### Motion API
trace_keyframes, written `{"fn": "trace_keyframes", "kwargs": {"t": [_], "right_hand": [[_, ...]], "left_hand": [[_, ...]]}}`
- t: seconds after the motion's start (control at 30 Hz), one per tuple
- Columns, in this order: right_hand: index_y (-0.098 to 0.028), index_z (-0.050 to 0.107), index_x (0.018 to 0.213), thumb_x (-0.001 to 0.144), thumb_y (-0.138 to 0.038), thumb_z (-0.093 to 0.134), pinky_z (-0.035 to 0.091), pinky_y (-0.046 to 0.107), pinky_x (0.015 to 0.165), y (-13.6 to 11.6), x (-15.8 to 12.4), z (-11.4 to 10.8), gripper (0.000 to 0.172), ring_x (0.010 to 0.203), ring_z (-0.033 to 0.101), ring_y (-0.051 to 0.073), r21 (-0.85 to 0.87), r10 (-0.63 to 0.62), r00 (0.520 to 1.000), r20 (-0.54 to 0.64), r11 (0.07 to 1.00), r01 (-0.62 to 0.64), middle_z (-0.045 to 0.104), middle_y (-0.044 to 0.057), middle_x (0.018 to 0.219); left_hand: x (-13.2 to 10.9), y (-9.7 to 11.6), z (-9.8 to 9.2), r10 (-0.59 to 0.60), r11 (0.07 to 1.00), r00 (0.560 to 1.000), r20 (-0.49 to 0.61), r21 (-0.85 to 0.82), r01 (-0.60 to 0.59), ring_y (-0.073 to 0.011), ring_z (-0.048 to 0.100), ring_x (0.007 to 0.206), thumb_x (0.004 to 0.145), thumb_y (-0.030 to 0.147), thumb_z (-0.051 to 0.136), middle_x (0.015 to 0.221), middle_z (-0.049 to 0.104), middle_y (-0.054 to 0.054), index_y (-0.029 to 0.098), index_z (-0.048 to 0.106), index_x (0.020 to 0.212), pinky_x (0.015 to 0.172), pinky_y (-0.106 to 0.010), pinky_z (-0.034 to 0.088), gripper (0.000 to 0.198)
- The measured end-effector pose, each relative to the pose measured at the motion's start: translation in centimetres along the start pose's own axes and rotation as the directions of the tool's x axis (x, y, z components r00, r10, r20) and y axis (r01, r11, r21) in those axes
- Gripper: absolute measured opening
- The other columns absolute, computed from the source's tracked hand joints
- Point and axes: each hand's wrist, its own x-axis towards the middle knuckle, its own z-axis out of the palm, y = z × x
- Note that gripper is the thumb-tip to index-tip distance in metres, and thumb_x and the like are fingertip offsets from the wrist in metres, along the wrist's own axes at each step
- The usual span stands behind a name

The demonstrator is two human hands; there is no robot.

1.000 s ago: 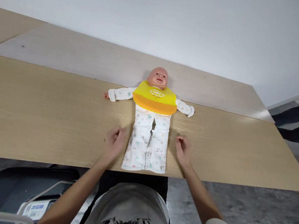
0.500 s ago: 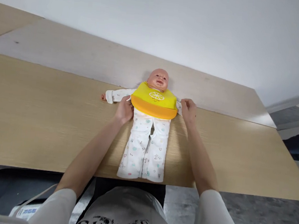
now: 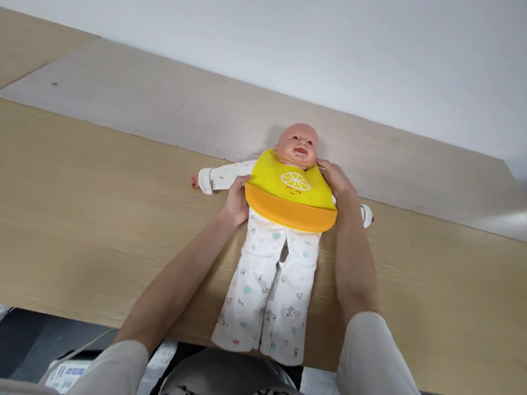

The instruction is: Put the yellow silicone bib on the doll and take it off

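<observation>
Pale wooden desk [image 3: 52, 211] carries a doll [image 3: 274, 275] lying face up, legs at the near edge. Left hand [image 3: 237, 198] curls against the side of the yellow bib [image 3: 293, 191]. Right hand [image 3: 336, 179], fingers together, touches its collar beside the neck. I cannot tell whether either hand pinches.

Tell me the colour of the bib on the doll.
The bib is yellow with an orange lower rim and a white citrus-slice print; head view shows it.
</observation>
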Motion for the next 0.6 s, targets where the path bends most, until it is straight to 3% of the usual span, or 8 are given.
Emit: {"fn": "trace_keyframes", "kwargs": {"t": [0.2, 0.3, 0.5, 0.6], "right_hand": [[-0.017, 0.064, 0.107, 0.075, -0.043, 0.06, 0.053, 0.033, 0.077, 0.8, -0.1, 0.0, 0.041, 0.078, 0.064, 0.02, 0.074, 0.103, 0.987, 0.125, 0.991, -0.113, 0.069, 0.004, 0.091], [-0.018, 0.061, 0.109, 0.067, -0.035, 0.061, 0.053, 0.031, 0.076, 0.9, -0.5, 0.0, 0.045, 0.079, 0.064, 0.019, 0.087, 0.061, 0.986, 0.154, 0.993, -0.075, 0.069, 0.003, 0.094], [-0.019, 0.058, 0.096, 0.058, -0.029, 0.061, 0.05, 0.028, 0.064, 0.7, -2.0, 0.7, 0.04, 0.07, 0.062, 0.018, 0.074, 0.051, 0.994, 0.098, 0.996, -0.058, 0.065, 0.0, 0.08], [-0.02, 0.055, 0.094, 0.056, -0.027, 0.058, 0.05, 0.027, 0.063, 1.1, -2.9, 0.9, 0.039, 0.067, 0.06, 0.016, 0.113, 0.032, 0.989, 0.144, 0.992, -0.048, 0.064, -0.002, 0.076]], "left_hand": [[-0.2, 0.3, 0.3, -0.1, 0.993, 0.994, -0.054, 0.05, 0.102, -0.0308, 0.066, 0.111, 0.057, 0.021, 0.054, 0.092, 0.075, -0.006, 0.014, 0.067, 0.088, 0.099, -0.04, 0.052, 0.034], [-0.4, 0.3, 0.2, -0.149, 0.983, 0.986, -0.07, 0.094, 0.155, -0.028, 0.066, 0.108, 0.056, 0.021, 0.051, 0.088, 0.075, -0.004, 0.016, 0.067, 0.085, 0.094, -0.037, 0.053, 0.034], [-1.5, 0.3, -0.4, -0.149, 0.968, 0.983, -0.108, 0.186, 0.167, -0.028, 0.067, 0.102, 0.054, 0.022, 0.053, 0.079, 0.073, -0.004, 0.017, 0.068, 0.081, 0.091, -0.036, 0.054, 0.032], [-2.5, 0.0, -0.5, -0.157, 0.964, 0.981, -0.11, 0.2, 0.176, -0.0273, 0.067, 0.101, 0.054, 0.022, 0.053, 0.079, 0.073, -0.003, 0.017, 0.071, 0.084, 0.089, -0.035, 0.054, 0.035]]}}
